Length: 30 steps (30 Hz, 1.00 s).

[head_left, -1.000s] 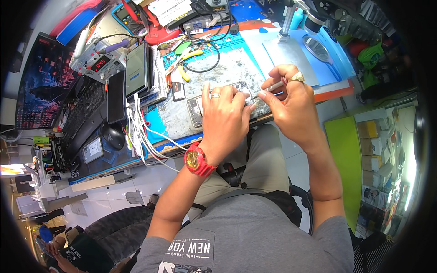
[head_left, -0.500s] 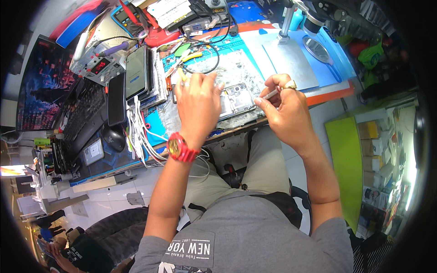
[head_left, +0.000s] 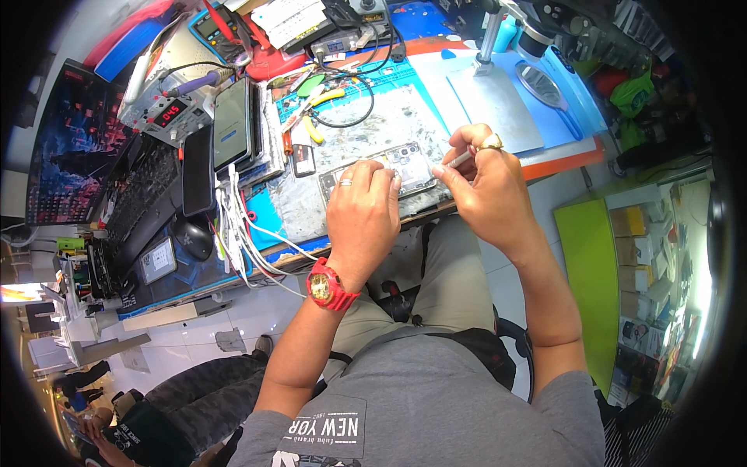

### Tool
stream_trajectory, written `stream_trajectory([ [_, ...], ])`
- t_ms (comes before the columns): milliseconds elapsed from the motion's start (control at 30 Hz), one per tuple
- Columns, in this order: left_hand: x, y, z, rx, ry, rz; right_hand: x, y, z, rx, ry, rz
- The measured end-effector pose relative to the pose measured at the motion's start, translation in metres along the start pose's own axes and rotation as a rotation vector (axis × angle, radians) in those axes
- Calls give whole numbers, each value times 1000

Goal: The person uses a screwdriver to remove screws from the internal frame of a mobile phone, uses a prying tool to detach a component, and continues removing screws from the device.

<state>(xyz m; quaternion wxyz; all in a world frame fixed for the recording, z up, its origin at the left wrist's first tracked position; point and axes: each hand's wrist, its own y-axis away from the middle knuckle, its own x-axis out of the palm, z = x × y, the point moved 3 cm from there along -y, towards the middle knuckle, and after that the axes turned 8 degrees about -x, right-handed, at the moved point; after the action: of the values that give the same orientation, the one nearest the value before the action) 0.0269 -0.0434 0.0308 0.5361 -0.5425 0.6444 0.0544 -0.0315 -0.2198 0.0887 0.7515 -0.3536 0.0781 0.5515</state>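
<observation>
An opened smartphone (head_left: 410,165) lies on the worn grey work mat (head_left: 369,117), its inner parts and camera rings bare at the right end. My left hand (head_left: 364,204), with a red watch at the wrist, rests over the phone's left and middle part. Its fingers are bent down onto the phone and hide much of it. Just right of the phone, my right hand (head_left: 489,175) is closed in a pinch around a thin, pale pen-like tool (head_left: 461,159). The tool's exact kind is not clear. Beyond the left hand lies a small dark rectangular part (head_left: 303,161) with a pale label.
Yellow-handled pliers (head_left: 313,131) and a looped black cable lie farther back. White cables (head_left: 233,222) hang over the front edge at left. Phones (head_left: 235,124), a keyboard and a power supply (head_left: 167,113) crowd the left. A metal stand (head_left: 486,62) and magnifier (head_left: 542,84) stand right.
My left hand has come right and nearer, from beside the pliers onto the opened smartphone, uncovering the small dark part. My right hand has barely moved and still pinches the tool.
</observation>
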Motion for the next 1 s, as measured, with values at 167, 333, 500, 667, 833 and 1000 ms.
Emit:
stream_trajectory([
  [167,0,1,0,10,-3,-19,0,1,-1,-33,7,-16],
  [333,1,3,0,12,-21,-15,0,1,1,-21,-12,-1],
  [500,1,4,0,-6,-7,-8,-1,1,0,-38,10,-7],
  [667,2,4,0,13,-16,-15,-1,1,0,-24,25,8],
  [833,3,5,0,-2,-15,-7,3,-3,5,-143,182,37],
  [1000,4,5,0,-18,7,19,5,-5,9,-296,168,118],
])
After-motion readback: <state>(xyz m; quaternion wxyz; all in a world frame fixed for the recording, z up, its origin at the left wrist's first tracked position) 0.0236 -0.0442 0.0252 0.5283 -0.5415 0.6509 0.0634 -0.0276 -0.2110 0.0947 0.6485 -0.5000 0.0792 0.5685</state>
